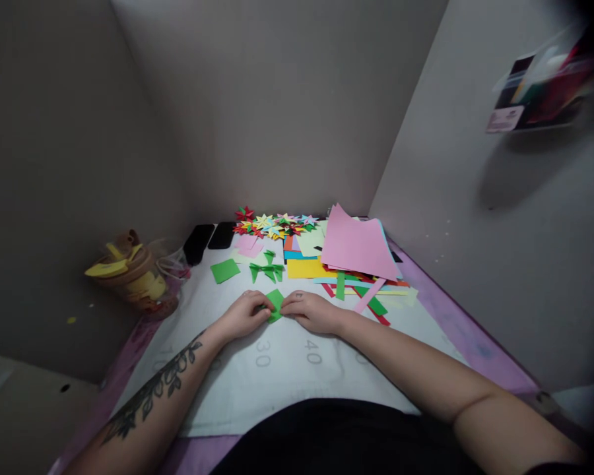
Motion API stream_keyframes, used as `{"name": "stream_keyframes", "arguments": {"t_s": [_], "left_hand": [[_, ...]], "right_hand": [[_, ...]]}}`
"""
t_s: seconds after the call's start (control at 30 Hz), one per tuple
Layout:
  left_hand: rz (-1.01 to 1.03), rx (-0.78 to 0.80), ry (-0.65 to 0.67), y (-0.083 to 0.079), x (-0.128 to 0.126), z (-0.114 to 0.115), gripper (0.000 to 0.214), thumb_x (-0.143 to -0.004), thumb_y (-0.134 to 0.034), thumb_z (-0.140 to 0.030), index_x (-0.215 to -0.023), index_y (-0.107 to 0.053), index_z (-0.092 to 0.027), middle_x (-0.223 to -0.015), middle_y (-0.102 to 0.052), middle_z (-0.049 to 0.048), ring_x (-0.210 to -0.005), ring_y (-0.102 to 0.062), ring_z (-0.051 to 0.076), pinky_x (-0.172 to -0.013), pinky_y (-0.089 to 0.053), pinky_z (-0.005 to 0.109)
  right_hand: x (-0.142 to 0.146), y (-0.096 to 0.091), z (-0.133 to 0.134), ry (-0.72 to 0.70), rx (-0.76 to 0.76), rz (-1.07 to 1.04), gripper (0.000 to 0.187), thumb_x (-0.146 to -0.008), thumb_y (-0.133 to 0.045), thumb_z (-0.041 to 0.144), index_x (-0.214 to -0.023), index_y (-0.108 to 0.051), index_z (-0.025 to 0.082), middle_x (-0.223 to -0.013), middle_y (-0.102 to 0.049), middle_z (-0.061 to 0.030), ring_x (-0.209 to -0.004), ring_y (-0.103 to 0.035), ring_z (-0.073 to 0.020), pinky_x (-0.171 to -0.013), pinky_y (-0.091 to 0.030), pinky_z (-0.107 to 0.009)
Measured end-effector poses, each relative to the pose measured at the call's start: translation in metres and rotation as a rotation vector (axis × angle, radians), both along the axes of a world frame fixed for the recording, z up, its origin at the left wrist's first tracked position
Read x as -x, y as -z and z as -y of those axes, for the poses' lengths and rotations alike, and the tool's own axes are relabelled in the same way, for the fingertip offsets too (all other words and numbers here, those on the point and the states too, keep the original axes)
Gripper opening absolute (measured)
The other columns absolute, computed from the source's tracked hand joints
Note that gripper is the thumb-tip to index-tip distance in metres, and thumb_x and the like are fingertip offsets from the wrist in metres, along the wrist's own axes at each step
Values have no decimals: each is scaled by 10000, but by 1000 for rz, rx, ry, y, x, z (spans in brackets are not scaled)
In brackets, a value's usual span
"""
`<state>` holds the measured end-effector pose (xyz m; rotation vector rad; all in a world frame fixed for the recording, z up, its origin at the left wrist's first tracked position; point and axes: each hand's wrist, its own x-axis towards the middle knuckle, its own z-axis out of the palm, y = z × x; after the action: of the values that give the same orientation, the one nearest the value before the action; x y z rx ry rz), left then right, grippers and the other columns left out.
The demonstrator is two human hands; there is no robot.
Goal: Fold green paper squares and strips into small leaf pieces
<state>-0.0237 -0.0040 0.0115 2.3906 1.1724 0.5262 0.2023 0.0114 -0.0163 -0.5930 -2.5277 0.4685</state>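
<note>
A small folded green paper piece [276, 303] lies on the white mat [277, 376] between both my hands. My left hand [245, 315] pinches its left side with curled fingers. My right hand [311, 311] presses its right side, fingers closed on the paper. Just beyond them lie folded green paper shapes [267, 269] and a flat green square [224, 270].
A row of finished multicoloured paper stars [274, 225] sits at the back. A stack of coloured sheets topped by pink paper [356, 247], with loose strips [371, 297], lies to the right. Two black phones [208, 239] and a clear bag with a toy [133, 277] are at the left. Walls enclose three sides.
</note>
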Motion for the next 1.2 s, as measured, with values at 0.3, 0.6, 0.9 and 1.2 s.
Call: {"name": "stream_keyframes", "arguments": {"t_s": [0.3,0.6,0.9,1.2], "left_hand": [[-17,-96,55,5,2,-1,126,-812,-540,-195,-777,-660,-194,-807,-643,35,-852,-548,172,-819,-401,308],[-37,-113,-143,6,-7,-3,195,-817,-484,-236,-762,-655,-161,-774,-607,57,-799,-544,180,-752,-414,295],[-66,-90,-288,17,-12,-12,145,-734,-552,-258,-666,-639,-164,-750,-618,46,-787,-548,179,-752,-389,289],[-73,-82,-320,17,-15,-14,159,-724,-533,-265,-647,-630,-166,-745,-625,46,-774,-545,184,-737,-376,283]], "right_hand": [[-2,4,-4,-11,-14,-10,379,-767,-465,24,-1054,-634,203,-1065,-630,-67,-1019,-531,-178,-892,-448,-332],[2,-3,-1,-32,-113,93,311,-823,-466,101,-1055,-641,210,-1043,-630,-78,-961,-518,-187,-851,-444,-337],[4,-2,-1,-46,-103,91,305,-813,-463,78,-1044,-627,190,-998,-641,-74,-936,-530,-173,-836,-441,-311],[5,1,-1,-47,-96,54,316,-833,-453,90,-1060,-634,216,-993,-640,-68,-929,-515,-179,-811,-442,-317]]}}
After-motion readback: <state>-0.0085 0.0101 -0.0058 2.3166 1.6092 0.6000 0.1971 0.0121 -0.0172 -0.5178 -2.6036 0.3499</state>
